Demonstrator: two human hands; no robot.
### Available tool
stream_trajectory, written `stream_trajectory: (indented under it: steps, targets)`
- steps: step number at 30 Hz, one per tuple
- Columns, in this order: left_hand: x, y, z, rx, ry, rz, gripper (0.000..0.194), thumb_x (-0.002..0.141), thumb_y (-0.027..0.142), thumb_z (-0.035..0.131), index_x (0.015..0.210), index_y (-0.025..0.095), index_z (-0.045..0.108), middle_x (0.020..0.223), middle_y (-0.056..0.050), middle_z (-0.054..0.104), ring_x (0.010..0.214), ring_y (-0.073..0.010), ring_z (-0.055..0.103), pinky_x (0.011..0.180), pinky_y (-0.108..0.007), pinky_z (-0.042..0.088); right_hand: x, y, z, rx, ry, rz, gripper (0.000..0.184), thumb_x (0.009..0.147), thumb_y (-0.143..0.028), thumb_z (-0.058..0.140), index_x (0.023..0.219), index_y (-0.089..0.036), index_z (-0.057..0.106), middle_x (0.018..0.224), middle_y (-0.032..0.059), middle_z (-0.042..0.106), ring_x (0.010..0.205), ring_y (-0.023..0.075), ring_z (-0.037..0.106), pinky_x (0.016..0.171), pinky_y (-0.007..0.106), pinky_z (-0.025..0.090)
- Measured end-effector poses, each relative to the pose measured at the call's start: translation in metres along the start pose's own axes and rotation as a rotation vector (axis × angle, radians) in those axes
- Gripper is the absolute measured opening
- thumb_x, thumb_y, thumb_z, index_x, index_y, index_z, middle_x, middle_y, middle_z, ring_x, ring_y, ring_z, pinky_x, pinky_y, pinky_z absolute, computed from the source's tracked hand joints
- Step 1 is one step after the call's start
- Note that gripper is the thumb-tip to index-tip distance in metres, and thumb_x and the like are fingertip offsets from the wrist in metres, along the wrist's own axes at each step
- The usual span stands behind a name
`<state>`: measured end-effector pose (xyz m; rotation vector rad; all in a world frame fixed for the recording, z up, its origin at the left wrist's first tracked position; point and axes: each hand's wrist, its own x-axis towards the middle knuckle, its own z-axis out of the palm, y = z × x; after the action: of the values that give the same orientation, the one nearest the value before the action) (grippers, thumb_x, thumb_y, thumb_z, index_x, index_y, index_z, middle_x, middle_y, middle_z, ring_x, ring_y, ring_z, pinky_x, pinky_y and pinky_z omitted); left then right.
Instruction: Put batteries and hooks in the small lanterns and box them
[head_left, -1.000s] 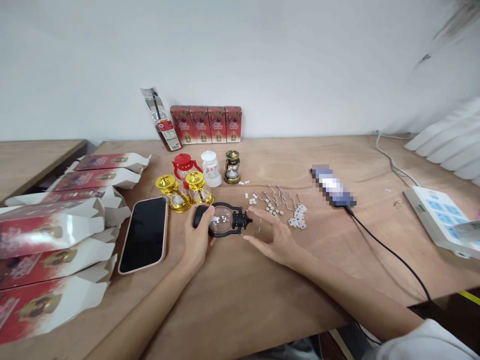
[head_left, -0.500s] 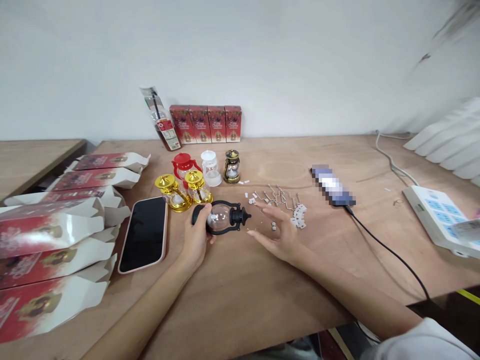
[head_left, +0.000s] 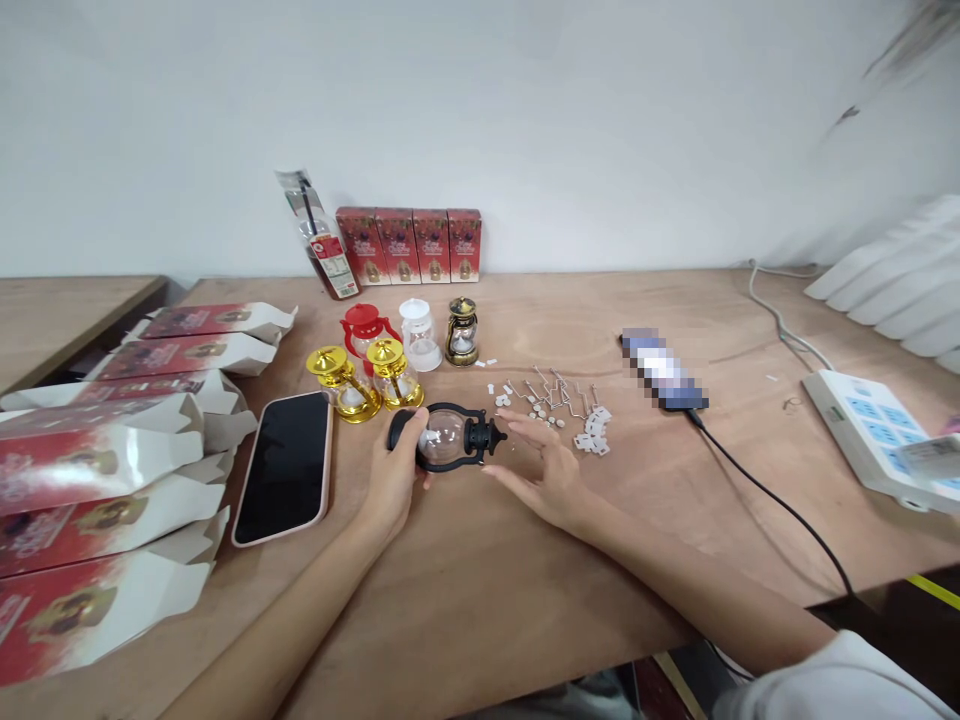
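A black toy lantern [head_left: 445, 437] with a clear globe lies sideways in my left hand [head_left: 395, 465], which grips it round the base. Close to the lantern's pointed top is my right hand [head_left: 546, 470], thumb and fingers spread apart with nothing visible between them. Behind the lantern stand two gold lanterns [head_left: 391, 375], a red lantern [head_left: 363, 322], a white lantern [head_left: 418, 330] and a bronze lantern [head_left: 463, 332]. Beyond my right hand lie bent metal wires [head_left: 556, 390], small white tabs [head_left: 594, 432] and a few button-like round pieces [head_left: 549, 418].
Open red cartons [head_left: 112, 520] are piled at the left, beside a dark-screened phone [head_left: 283, 470]. A bottle [head_left: 330, 262] and several red boxes [head_left: 420, 246] stand against the wall. To the right are a phone on a cable [head_left: 664, 368] and a white power strip [head_left: 874, 430].
My right hand has moved slightly left, nearer to the lantern's tip, uncovering the round pieces. The lantern in my left hand has shifted slightly right.
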<state>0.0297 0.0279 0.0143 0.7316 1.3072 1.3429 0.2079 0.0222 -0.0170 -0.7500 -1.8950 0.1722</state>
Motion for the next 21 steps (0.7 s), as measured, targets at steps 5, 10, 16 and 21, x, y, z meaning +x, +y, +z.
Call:
stream_trajectory:
  steps: [5, 10, 16, 21]
  targets:
    - [0.0003, 0.0023, -0.0011, -0.009, 0.011, -0.063, 0.045, 0.057, 0.053, 0.073, 0.071, 0.019, 0.048, 0.058, 0.007, 0.044, 0.044, -0.0066, 0.04, 0.026, -0.013, 0.028, 0.0028, 0.0007, -0.0001, -0.034, 0.002, -0.076, 0.053, 0.083, -0.022, 0.066, 0.129, -0.019, 0.037, 0.116, 0.0147, 0.062, 0.114, 0.0215, 0.061, 0.092, 0.038, 0.055]
    - [0.0037, 0.0027, -0.0032, -0.062, 0.021, -0.121, 0.047, 0.053, 0.052, 0.076, 0.069, 0.019, 0.048, 0.057, 0.007, 0.044, 0.043, -0.0053, 0.037, 0.026, -0.011, 0.023, 0.0053, 0.0005, 0.0001, -0.038, 0.003, -0.122, 0.054, 0.084, -0.021, 0.065, 0.13, -0.019, 0.036, 0.116, 0.0144, 0.063, 0.114, 0.02, 0.061, 0.092, 0.035, 0.056]
    - [0.0055, 0.0025, -0.0034, -0.09, -0.001, -0.126, 0.046, 0.053, 0.05, 0.076, 0.07, 0.018, 0.048, 0.057, 0.008, 0.046, 0.043, -0.0052, 0.038, 0.026, -0.011, 0.022, 0.0065, -0.0002, -0.0018, -0.051, -0.031, -0.134, 0.054, 0.084, -0.018, 0.064, 0.131, -0.02, 0.037, 0.119, 0.0141, 0.062, 0.116, 0.0192, 0.059, 0.094, 0.034, 0.054]
    - [0.0015, -0.0008, -0.0006, -0.067, 0.01, 0.003, 0.043, 0.059, 0.05, 0.073, 0.077, 0.019, 0.049, 0.059, 0.008, 0.047, 0.042, -0.0057, 0.04, 0.026, -0.012, 0.027, 0.0035, 0.0074, -0.001, -0.127, -0.059, -0.096, 0.052, 0.085, -0.018, 0.062, 0.131, -0.022, 0.038, 0.117, 0.012, 0.063, 0.113, 0.0205, 0.061, 0.093, 0.036, 0.055]
